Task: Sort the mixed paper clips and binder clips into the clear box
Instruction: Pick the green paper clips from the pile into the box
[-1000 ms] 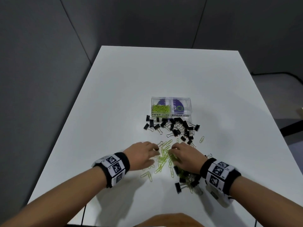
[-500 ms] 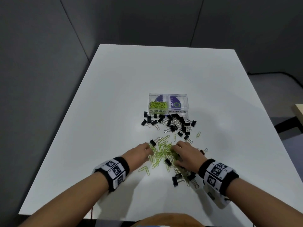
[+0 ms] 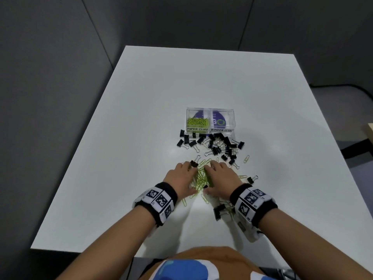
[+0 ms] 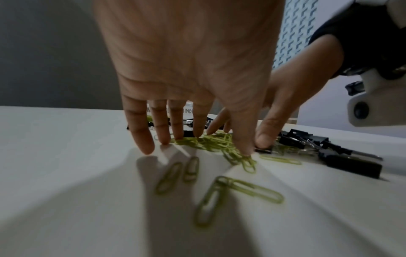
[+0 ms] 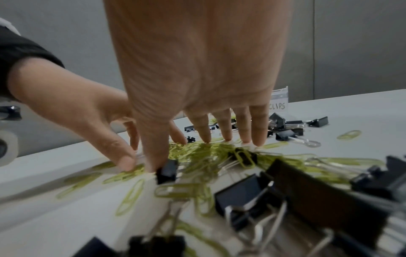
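A clear box (image 3: 210, 120) with two labelled compartments stands mid-table; green paper clips fill its left one, the right one shows only a purple label. Black binder clips (image 3: 214, 145) lie scattered in front of it. A heap of green paper clips (image 3: 200, 176) lies between my hands. My left hand (image 3: 182, 176) and right hand (image 3: 219, 177) lie palm down, straight fingers touching the heap from both sides. In the wrist views the left fingertips (image 4: 164, 140) and right fingertips (image 5: 226, 137) press on the paper clips (image 5: 204, 153). More binder clips (image 3: 219, 212) lie under my right wrist.
The white table (image 3: 141, 118) ends at dark grey walls on the left and back. Loose paper clips (image 4: 219, 196) lie near the front edge by my left wrist. One stray paper clip (image 3: 246, 159) lies to the right of the binder clips.
Both hands have drawn closer together, crowding the green paper clips into a tighter heap between them. A small binder clip now sits at my left fingertips.
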Demonstrator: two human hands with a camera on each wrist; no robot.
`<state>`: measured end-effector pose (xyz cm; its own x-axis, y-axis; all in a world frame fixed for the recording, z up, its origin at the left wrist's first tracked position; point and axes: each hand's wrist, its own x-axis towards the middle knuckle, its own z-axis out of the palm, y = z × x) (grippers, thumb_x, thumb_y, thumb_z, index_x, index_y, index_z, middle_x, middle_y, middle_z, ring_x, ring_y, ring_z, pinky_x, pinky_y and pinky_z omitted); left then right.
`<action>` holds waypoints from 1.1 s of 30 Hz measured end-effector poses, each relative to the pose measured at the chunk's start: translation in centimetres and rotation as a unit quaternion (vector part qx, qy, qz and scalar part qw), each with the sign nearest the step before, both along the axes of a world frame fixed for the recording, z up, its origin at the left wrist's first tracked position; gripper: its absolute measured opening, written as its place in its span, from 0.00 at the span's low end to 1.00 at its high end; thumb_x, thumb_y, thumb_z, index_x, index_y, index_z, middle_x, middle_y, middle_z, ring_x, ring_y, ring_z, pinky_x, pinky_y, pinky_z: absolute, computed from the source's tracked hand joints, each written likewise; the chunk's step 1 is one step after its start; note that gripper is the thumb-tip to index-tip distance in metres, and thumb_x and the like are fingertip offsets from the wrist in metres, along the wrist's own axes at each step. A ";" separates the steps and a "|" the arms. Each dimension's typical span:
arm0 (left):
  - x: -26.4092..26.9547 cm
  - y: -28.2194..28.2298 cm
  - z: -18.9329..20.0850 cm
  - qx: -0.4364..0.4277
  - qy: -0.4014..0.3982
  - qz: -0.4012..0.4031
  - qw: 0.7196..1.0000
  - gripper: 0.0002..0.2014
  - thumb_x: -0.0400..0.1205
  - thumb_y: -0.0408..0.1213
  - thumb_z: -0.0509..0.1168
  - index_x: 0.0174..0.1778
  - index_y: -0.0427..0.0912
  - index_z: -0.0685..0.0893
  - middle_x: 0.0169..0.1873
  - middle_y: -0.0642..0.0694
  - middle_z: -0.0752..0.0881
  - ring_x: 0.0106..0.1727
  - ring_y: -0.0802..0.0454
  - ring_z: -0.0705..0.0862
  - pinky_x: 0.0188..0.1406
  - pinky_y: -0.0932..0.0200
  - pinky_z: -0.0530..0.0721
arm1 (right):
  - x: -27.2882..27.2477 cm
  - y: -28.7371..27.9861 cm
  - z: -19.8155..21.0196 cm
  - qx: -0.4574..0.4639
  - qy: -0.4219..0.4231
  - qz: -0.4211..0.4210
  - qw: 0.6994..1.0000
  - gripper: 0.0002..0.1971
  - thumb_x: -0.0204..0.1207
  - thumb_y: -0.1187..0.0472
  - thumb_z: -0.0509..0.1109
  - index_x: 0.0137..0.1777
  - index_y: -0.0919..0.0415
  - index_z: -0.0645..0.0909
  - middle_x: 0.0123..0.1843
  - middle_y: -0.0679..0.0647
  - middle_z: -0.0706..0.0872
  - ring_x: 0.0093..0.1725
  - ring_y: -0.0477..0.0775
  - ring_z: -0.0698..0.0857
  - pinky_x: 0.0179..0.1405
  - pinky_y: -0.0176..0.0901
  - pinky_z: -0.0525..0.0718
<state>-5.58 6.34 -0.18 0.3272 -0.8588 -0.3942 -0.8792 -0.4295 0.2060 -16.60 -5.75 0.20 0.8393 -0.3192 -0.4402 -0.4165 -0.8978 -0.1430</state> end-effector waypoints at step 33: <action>-1.7 -1.8 -1.1 -0.070 0.022 0.072 0.995 0.27 0.80 0.48 0.63 0.74 0.47 0.67 0.71 0.44 0.69 0.71 0.45 0.68 0.64 0.51 0.74 | -0.3 -0.2 -0.8 0.028 -0.020 -0.021 0.999 0.38 0.76 0.52 0.65 0.82 0.55 0.50 0.85 0.56 0.50 0.83 0.63 0.51 0.82 0.55 0.57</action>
